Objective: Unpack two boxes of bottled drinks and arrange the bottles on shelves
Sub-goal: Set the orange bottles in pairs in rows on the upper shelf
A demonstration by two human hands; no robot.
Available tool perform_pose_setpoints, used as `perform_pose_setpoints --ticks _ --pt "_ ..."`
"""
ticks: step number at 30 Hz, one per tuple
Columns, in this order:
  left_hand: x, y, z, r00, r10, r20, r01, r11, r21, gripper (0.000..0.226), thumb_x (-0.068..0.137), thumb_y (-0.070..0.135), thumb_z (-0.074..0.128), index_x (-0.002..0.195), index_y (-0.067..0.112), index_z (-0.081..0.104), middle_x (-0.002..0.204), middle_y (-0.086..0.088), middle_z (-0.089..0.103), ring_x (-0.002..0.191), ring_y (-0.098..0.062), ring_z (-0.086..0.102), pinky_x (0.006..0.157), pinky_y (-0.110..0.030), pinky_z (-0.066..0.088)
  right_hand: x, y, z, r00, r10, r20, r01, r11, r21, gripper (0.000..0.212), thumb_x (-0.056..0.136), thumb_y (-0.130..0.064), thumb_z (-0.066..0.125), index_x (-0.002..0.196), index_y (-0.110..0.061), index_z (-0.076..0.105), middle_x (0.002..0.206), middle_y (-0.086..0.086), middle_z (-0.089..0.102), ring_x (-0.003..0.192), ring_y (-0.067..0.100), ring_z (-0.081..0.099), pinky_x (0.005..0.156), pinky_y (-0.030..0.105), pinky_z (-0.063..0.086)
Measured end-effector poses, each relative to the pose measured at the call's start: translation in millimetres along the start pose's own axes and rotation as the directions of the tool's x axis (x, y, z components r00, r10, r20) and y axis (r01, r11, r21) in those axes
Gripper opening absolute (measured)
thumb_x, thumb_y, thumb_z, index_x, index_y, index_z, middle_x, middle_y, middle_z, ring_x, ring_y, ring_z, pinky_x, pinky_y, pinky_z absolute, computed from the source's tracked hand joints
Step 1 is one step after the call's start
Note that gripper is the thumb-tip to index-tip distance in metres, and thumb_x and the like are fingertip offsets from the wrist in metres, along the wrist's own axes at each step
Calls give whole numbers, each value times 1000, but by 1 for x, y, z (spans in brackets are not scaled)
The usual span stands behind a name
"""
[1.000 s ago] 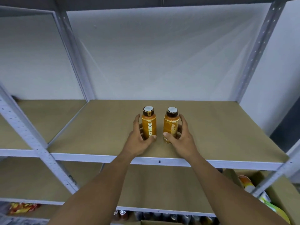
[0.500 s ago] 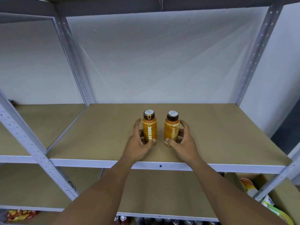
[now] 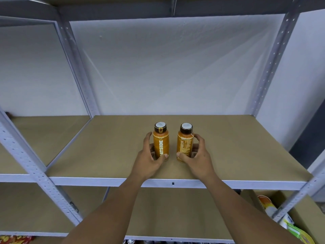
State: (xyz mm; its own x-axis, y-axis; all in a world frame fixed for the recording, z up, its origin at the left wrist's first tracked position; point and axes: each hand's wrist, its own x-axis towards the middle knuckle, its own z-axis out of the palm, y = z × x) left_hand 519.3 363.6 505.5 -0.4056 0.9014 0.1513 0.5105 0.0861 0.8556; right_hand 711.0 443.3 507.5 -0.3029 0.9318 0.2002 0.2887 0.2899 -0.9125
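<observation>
Head view: my left hand [image 3: 149,156] is wrapped round the left bottle [image 3: 161,142], thumb across the front near its base, fingers curled behind on its left side. My right hand [image 3: 197,156] grips the right bottle [image 3: 184,144] the same way, thumb at the front low down, fingers curled round its right side. Both bottles are orange with dark caps and pale lids, upright, standing on the brown shelf [image 3: 246,147] around its middle and a bit toward the near edge. They stand side by side with a small gap, not touching. The left one shows its brand lettering; the right one shows small print. Behind is a white wall [image 3: 167,67], with grey metal uprights [image 3: 274,64] at the shelf's corners. A lower shelf [image 3: 167,212] shows between my forearms. Near right, below, an open cardboard box [image 3: 302,215] holds colourful packs. Near left, at the bottom edge, there's a red packet [image 3: 14,240].
</observation>
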Motion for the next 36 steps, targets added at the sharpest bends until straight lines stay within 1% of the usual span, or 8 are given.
perform_pose_setpoints --ticks 4,8,11,14,22,27,31,36 --pt "0 0 -1 1000 1 3 -1 1000 5 107 84 44 82 157 48 4 157 2 47 136 -22 54 109 -39 48 0 0 0 1000 9 12 -9 999 41 98 79 -41 86 153 -42 22 133 -10 52 115 11 56 89 22 48" --pt "0 1 0 1000 -2 -2 2 1000 21 107 85 44 81 157 47 3 157 2 46 137 -22 53 109 -39 47 -1 1 -2 999 25 44 -28 997 68 93 86 -21 80 154 -44 21 145 -4 53 121 9 52 96 23 45" --pt "0 0 -1 1000 -2 -2 2 1000 13 107 84 43 82 157 47 3 157 1 47 137 -22 53 109 -39 47 0 3 -1 998 24 59 -26 999 41 89 87 -15 77 148 -48 22 140 -2 58 118 11 57 88 12 43" --pt "0 1 -1 1000 -4 -1 4 1000 19 107 84 45 82 157 48 3 157 2 47 136 -22 54 109 -40 47 1 4 0 998 25 56 -26 1000 11 88 87 -20 78 146 -50 22 137 -5 59 113 9 58 78 6 43" --pt "-1 1 0 1000 -5 -7 5 1000 22 106 84 46 81 157 47 5 156 3 48 136 -22 54 110 -42 49 1 2 2 1000 0 5 0 999 -34 93 82 -37 84 152 -41 23 144 -3 53 117 10 53 92 24 47" --pt "-2 1 -1 1000 -5 -7 5 1000 23 106 84 44 81 157 47 4 156 1 48 136 -22 54 110 -44 49 0 2 0 999 10 43 -11 1000 16 91 86 -23 80 153 -41 21 153 0 49 130 15 52 100 27 45" --pt "-2 2 -1 1000 -11 -6 11 1000 17 106 84 44 82 157 48 4 156 1 48 137 -23 54 111 -47 49 -2 1 -2 997 21 69 -22 1000 13 89 89 -16 76 153 -41 20 150 -1 53 119 6 49 96 25 42" --pt "-2 2 -1 1000 -5 -6 5 1000 20 106 84 46 81 156 50 4 156 3 48 136 -22 54 110 -44 49 0 4 1 997 21 72 -20 1000 -17 89 88 -21 77 152 -42 20 139 -4 59 112 7 55 89 19 44"
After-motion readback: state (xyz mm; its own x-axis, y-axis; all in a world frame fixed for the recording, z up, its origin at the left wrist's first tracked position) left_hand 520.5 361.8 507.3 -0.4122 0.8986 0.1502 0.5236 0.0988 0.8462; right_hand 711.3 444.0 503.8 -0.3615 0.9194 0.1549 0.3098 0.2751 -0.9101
